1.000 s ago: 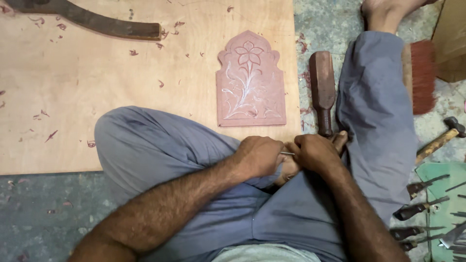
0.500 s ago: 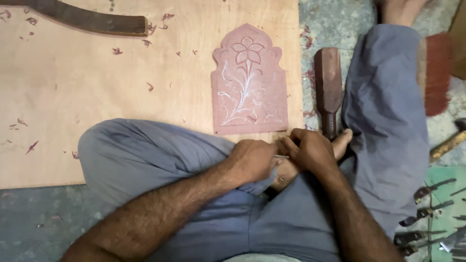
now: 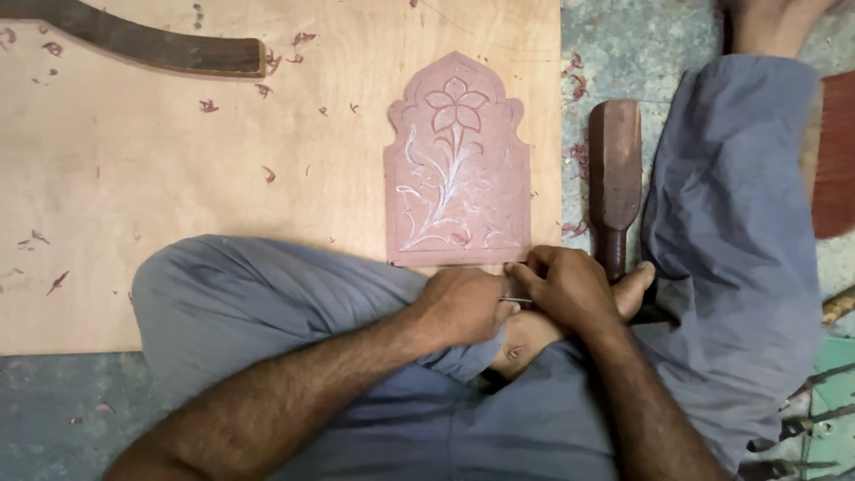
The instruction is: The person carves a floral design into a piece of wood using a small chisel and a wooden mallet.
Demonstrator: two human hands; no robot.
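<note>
My left hand (image 3: 463, 307) and my right hand (image 3: 565, 287) meet over my folded legs, both closed around a thin metal tool (image 3: 515, 300) whose short shaft shows between them. Just beyond my hands a pink arch-shaped stone slab (image 3: 458, 165) carved with a flower and curling stems lies flat on a plywood board (image 3: 178, 196). A dark wooden mallet (image 3: 614, 174) lies to the right of the slab, its handle pointing at my right hand.
A dark curved wooden piece (image 3: 134, 44) rests at the board's far left. Pink stone chips are scattered over the board. Several metal tools (image 3: 806, 414) lie at the lower right by my knee. A red brush-like object (image 3: 835, 156) sits at the right edge.
The view has drifted, so the slab and mallet sit lower and more central. My hands stay together on the thin tool with only slight shifts.
</note>
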